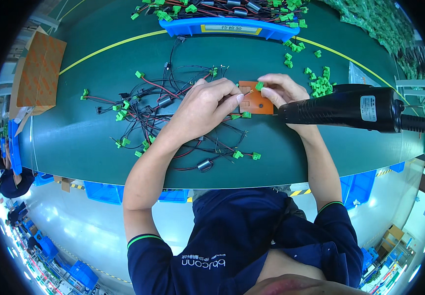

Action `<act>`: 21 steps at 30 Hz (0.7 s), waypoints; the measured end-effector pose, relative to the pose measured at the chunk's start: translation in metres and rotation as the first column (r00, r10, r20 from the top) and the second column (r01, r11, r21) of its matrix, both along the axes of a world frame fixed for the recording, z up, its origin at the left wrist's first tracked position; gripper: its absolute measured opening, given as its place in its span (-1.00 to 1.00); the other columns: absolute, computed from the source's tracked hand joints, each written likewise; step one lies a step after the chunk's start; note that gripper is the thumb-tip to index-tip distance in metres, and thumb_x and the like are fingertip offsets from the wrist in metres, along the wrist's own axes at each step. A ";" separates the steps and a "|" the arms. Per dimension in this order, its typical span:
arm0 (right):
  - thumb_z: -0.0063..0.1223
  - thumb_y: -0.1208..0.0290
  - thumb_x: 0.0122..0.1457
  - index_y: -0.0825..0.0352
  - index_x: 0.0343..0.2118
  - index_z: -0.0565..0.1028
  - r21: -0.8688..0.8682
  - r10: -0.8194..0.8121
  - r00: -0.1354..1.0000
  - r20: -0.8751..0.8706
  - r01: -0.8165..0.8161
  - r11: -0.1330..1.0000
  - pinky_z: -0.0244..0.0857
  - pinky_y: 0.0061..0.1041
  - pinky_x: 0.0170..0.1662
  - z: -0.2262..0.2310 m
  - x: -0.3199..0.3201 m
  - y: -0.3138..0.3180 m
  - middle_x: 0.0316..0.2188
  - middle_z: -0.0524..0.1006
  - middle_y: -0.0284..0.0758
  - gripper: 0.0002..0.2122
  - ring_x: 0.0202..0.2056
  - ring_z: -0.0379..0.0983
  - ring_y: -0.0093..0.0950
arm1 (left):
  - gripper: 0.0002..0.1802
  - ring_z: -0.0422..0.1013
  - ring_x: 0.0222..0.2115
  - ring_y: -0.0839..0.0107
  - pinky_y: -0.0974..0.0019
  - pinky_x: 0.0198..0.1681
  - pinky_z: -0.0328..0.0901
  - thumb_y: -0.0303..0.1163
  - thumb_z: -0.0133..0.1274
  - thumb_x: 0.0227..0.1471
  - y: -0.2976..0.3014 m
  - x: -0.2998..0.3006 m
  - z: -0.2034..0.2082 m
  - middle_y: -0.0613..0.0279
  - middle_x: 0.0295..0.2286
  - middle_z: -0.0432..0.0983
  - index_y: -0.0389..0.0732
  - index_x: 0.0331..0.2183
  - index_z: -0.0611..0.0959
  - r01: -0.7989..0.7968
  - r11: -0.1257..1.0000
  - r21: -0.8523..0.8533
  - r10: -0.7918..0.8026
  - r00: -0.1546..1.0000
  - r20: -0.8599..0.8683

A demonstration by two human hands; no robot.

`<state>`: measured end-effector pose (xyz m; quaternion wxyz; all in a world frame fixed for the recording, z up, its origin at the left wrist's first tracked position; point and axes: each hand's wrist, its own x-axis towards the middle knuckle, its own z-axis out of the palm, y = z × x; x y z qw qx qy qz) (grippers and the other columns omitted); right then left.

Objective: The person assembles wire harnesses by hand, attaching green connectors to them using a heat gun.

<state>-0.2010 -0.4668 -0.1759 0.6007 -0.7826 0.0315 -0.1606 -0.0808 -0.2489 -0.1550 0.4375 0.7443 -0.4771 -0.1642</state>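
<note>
My left hand (205, 105) is closed in a pinch on a thin wire (250, 92), whose bare end points to the right. Between the thumb and forefinger of my right hand (286, 91) sits a small green terminal connector (259, 86). Both hands are at an orange fixture block (257, 105) on the green bench. A black electric screwdriver (340, 109) lies across the view over my right wrist, its tip near the block's lower right corner. Around and under my left forearm spreads a tangle of black and red cables (148, 110) with green connectors and grey cylinders.
A blue bin (229, 33) heaped with cables stands at the far edge. Loose green connectors (323, 86) lie right of the block, near a clear plastic bag (362, 76). At far left is an open cardboard box (40, 71). Green parts in plastic (374, 22) fill the far right.
</note>
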 end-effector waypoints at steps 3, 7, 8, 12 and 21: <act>0.27 0.54 0.22 0.33 -0.06 0.64 -0.188 0.070 0.996 0.049 -0.059 0.980 0.51 -0.49 -0.10 0.001 0.001 -0.005 -0.21 0.64 -0.26 -0.77 -0.20 0.61 -0.46 | -0.84 0.43 -0.47 0.24 0.16 -0.24 0.22 -0.36 0.15 0.25 -0.001 -0.002 0.000 0.19 -0.46 0.53 -0.26 -0.32 0.65 -0.004 1.000 -0.018 0.004 1.000 -0.015; 0.26 0.54 0.22 0.31 -0.03 0.64 -0.265 0.077 0.997 -0.005 -0.075 0.961 0.49 -0.49 -0.17 0.013 -0.001 -0.002 -0.25 0.63 -0.26 -0.75 -0.25 0.59 -0.44 | -0.85 0.43 -0.48 0.25 0.16 -0.23 0.22 -0.36 0.16 0.25 0.000 -0.001 0.002 0.20 -0.47 0.53 -0.25 -0.31 0.65 0.000 1.000 0.019 0.000 1.000 0.012; 0.27 0.54 0.22 0.30 -0.02 0.64 -0.373 0.083 0.997 -0.010 -0.080 0.924 0.48 -0.48 -0.19 0.014 0.000 -0.002 -0.25 0.63 -0.26 -0.74 -0.26 0.59 -0.43 | -0.85 0.42 -0.49 0.26 0.16 -0.24 0.21 -0.36 0.16 0.25 0.000 -0.001 0.001 0.20 -0.48 0.53 -0.25 -0.32 0.65 -0.004 1.000 0.010 0.004 1.000 0.002; 0.28 0.52 0.22 0.29 -0.03 0.65 -0.358 0.108 0.988 0.112 -0.061 0.932 0.46 -0.47 -0.22 0.006 0.002 -0.002 -0.27 0.63 -0.26 -0.75 -0.28 0.58 -0.42 | -0.85 0.41 -0.52 0.28 0.15 -0.24 0.19 -0.37 0.16 0.24 0.000 -0.002 0.003 0.21 -0.51 0.51 -0.25 -0.33 0.66 0.002 1.000 -0.002 -0.002 0.999 -0.039; 0.28 0.49 0.22 0.29 -0.10 0.64 -0.363 0.131 0.989 0.068 -0.098 0.927 0.46 -0.48 -0.23 0.011 -0.001 0.000 -0.30 0.63 -0.29 -0.81 -0.30 0.58 -0.44 | -0.85 0.41 -0.53 0.33 0.16 -0.20 0.20 -0.37 0.15 0.24 -0.001 -0.002 0.001 0.26 -0.51 0.51 -0.26 -0.34 0.65 0.035 0.999 0.020 -0.035 0.999 0.031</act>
